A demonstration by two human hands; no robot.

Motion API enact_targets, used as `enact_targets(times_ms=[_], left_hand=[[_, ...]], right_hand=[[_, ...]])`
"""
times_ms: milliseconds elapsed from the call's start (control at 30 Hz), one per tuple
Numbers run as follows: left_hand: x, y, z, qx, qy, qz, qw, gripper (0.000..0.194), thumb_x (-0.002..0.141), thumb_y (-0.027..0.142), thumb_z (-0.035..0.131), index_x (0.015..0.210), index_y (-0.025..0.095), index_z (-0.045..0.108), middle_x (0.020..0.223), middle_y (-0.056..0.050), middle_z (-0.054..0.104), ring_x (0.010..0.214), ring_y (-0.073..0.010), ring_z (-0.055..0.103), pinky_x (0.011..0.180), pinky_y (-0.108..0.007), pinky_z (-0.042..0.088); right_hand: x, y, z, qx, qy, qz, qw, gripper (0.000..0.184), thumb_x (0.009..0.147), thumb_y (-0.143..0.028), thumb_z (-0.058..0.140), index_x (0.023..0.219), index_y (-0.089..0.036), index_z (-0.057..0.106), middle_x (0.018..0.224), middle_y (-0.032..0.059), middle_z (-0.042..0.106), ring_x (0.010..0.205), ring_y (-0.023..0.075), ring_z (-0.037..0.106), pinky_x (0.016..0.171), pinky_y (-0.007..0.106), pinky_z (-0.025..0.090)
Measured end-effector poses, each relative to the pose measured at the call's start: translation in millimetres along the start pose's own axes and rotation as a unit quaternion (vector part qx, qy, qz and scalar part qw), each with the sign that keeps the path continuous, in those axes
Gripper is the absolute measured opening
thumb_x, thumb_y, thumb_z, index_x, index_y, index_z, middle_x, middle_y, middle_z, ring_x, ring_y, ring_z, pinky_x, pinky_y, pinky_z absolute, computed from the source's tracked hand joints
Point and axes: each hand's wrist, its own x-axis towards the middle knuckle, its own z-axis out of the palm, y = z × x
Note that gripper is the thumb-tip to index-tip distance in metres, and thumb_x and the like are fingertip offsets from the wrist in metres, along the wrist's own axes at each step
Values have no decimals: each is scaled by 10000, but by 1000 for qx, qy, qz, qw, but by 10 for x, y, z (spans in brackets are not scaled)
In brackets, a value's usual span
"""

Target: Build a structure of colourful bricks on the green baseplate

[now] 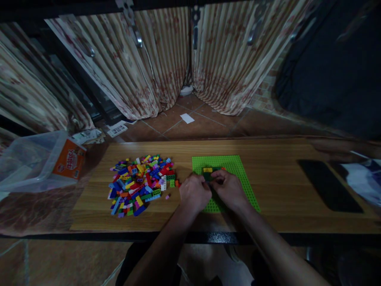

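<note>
left hand: here's the left hand (195, 192), over the near left part of the plate, fingers curled in close; can't tell whether they grip a brick.
right hand: and the right hand (230, 188) comes in opposite, thumb and fingers drawn narrow against the small build; anything pinched between them is hidden.
green studded plastic baseplate: flat on the wooden surface (276, 171), under both hands, its far strip (229, 161) bare.
loose pile: a big heap of multicoloured plastic bricks (143, 182) to the left, unattached, a few strays by its right edge.
small build: just beyond the fingertips, a low cluster of dark green plastic bricks (206, 175), a yellow plastic brick (207, 170) on top, a bit of orange (223, 169) at the right end.
progress: early on, by the look of it; only this little cluster is up, and most bricks lie loose.
</note>
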Motion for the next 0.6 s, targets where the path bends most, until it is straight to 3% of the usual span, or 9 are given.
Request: enact_targets(times_ms=[333, 600], left_hand=[[-38, -11, -58, 13, -4, 47, 999, 224, 859, 179, 467, 823, 204, 687, 892, -60, 702, 849, -192, 661, 757, -281, 483], [52, -164, -227, -80, -88, 92, 989, 222, 860, 163, 489, 806, 192, 702, 826, -18, 709, 789, -143, 653, 734, -236, 469]], right_hand=[[-21, -5, -9, 0, -4, -1, 1000, 197, 727, -155, 578, 906, -187, 654, 820, 49, 738, 758, 202, 687, 755, 349, 494], [6, 92, -132, 91, -57, -15, 994, 130, 712, -241, 645, 834, -195, 645, 783, 27, 731, 746, 179, 688, 720, 309, 504]])
